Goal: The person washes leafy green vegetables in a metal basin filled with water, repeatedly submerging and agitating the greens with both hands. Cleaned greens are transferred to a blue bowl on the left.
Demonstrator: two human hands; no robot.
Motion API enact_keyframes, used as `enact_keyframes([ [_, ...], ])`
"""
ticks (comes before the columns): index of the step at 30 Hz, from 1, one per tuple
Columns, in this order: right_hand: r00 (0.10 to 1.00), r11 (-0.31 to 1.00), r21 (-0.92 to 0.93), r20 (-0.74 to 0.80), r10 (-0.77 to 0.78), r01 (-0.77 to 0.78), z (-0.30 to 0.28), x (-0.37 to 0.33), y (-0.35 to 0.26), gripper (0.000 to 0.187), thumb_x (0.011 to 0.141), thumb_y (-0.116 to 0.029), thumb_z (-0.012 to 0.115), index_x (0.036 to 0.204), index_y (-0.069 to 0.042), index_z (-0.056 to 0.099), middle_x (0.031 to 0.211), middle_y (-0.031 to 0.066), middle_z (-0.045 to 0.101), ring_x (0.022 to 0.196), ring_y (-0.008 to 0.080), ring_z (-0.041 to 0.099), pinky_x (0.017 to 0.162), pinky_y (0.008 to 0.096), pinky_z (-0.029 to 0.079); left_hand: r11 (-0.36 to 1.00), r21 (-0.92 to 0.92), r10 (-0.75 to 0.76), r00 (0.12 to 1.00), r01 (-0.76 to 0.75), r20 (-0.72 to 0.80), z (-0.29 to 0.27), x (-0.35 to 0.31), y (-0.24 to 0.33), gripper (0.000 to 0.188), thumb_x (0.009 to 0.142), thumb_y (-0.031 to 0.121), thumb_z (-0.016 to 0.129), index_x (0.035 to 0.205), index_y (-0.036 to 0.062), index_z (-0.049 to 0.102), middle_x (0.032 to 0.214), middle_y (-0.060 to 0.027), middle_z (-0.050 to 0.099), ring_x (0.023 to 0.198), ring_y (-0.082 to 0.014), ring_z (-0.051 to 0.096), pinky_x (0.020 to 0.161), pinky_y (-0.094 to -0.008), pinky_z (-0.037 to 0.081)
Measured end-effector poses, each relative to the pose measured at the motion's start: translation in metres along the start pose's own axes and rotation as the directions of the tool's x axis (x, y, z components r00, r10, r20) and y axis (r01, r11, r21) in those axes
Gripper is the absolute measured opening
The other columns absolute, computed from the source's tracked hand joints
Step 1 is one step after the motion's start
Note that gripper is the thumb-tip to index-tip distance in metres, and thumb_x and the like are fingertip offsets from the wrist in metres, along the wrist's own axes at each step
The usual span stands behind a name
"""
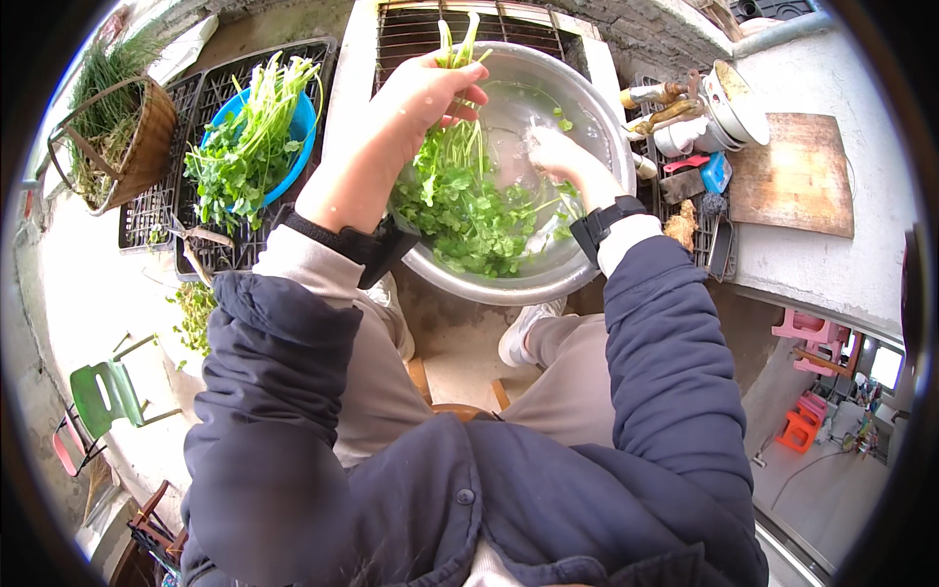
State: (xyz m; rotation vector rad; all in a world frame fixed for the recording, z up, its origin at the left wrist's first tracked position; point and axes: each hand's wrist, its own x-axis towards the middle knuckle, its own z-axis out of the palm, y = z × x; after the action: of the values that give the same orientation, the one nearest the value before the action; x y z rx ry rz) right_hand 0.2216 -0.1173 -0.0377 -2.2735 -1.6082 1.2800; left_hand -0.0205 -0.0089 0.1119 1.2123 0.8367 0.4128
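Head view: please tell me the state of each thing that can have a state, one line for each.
Left hand: closed around a bunch of green stems, lifted above the bowl.
Right hand: inside the bowl, on wet greens; grip not clear.
Metal bowl: holding water and leafy greens.
Blue bowl: heaped with greens.
Wicker basket: tilted, holding thin greens.
Cutting board: flat, bare.

Outdoor household washing spot, rooftop or terrace type, centred on a large steel basin point(548, 147) of leafy greens set on a metal grate. Left of the basin: black plastic crates point(156, 210), a blue bowl point(293, 147) of greens, a wicker basket point(137, 147) of chives. Right of the basin: stacked pots point(729, 103), a wooden cutting board point(794, 176) on a concrete ledge; below it, a lower yard with pink plastic stools point(810, 338).
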Motion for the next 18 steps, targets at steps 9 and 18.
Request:
enact_keyframes([
  [9,0.995,0.999,-0.033,-0.096,0.015,-0.019,0.008,0.003,-0.008,0.028,0.089,-0.026,0.053,0.100,-0.003,0.063,0.092,0.0183,0.065,0.087,0.0348,0.063,0.080,0.0424,0.050,0.997,0.072,0.008,1.000,-0.009,0.002,0.007,-0.003,0.003,0.019,0.090,0.027,0.064,0.101,0.0115,0.065,0.080,-0.0021,0.070,0.068,-0.0102,0.064,0.064,-0.0249,0.044],
  [18,0.909,0.946,-0.288,-0.417,0.015,-0.148,0.003,-0.013,-0.027,0.030,0.091,-0.015,0.047,0.112,-0.001,0.062,0.106,0.0225,0.066,0.100,0.0372,0.064,0.088,0.0456,0.050,0.992,0.116,0.049,0.999,-0.046,-0.023,0.003,0.001,0.001,0.019,0.089,0.026,0.067,0.098,0.0100,0.068,0.079,-0.0016,0.070,0.066,-0.0065,0.063,0.058,-0.0200,0.044],
])
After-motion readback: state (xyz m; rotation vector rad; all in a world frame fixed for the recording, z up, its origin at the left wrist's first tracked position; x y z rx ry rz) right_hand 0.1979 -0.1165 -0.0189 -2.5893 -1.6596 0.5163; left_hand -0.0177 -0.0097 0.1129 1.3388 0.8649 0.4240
